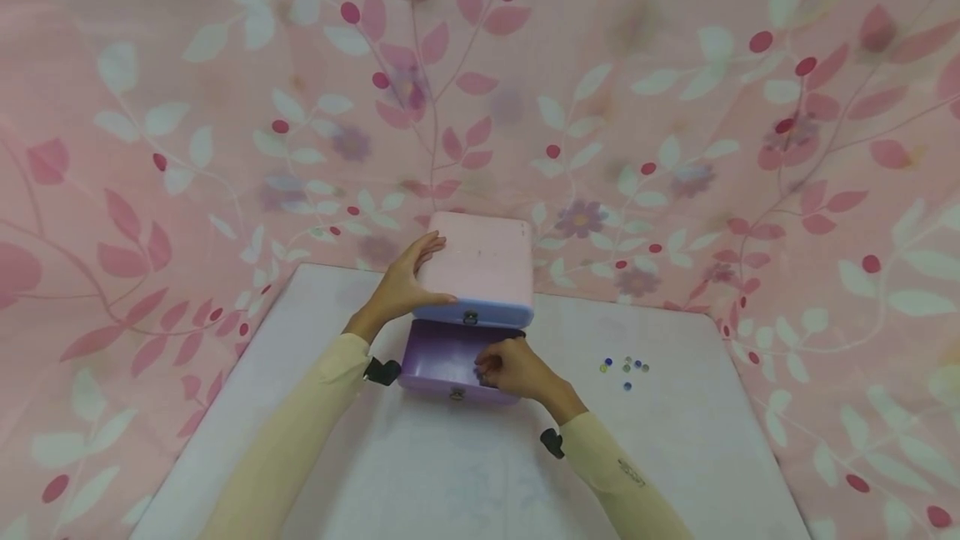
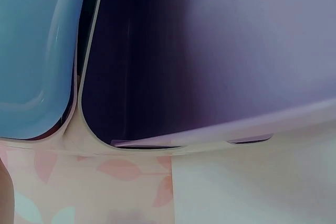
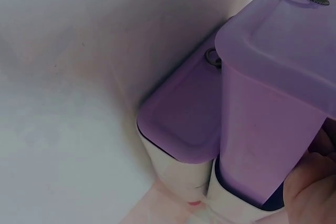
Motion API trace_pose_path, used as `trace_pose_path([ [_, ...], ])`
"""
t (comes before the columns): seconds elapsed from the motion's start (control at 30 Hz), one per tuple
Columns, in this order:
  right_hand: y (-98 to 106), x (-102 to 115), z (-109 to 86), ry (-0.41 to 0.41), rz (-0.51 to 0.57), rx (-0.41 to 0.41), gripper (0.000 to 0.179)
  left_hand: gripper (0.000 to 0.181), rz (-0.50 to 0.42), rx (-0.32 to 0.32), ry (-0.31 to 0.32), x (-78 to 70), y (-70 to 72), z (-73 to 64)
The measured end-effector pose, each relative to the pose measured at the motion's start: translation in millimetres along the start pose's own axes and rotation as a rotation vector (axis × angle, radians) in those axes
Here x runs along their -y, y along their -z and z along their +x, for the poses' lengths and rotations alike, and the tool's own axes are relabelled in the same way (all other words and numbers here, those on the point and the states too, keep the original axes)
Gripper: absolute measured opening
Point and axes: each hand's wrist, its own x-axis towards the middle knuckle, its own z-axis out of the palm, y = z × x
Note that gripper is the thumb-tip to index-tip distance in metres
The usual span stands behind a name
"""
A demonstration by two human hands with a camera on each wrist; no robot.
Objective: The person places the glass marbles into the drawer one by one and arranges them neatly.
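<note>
A small drawer cabinet (image 1: 483, 261) with a pale pink top stands at the back of the table. My left hand (image 1: 401, 283) grips its left side, thumb along the front top edge and fingers over the side. Below the blue drawer front (image 1: 495, 315), a purple drawer (image 1: 427, 387) with a metal ring pull is drawn out. My right hand (image 1: 517, 369) reaches over its right part, fingertips bunched around a small dark bead-like marble, mostly hidden. In the right wrist view the fingers (image 3: 312, 187) show beside the pulled-out drawer wall (image 3: 262, 135).
Several glass marbles (image 1: 627, 367), blue, yellowish and clear, lie on the white table (image 1: 675, 440) right of the cabinet. A closed purple drawer (image 3: 181, 111) sits beside the drawn-out one in the right wrist view. Floral pink cloth (image 1: 480, 65) hangs around the table.
</note>
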Motion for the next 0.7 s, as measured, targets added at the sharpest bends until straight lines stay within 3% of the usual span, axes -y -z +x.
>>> trace_pose_path([
  [0.47, 3.1, 5.1, 3.6, -0.035, -0.034, 0.129, 0.018, 0.111, -0.009, -0.003, 0.006, 1.9, -0.5, -1.1],
  [0.7, 3.0, 4.2, 2.9, -0.050, 0.001, 0.116, 0.020, 0.111, -0.015, 0.001, 0.010, 0.9, -0.1, 0.8],
])
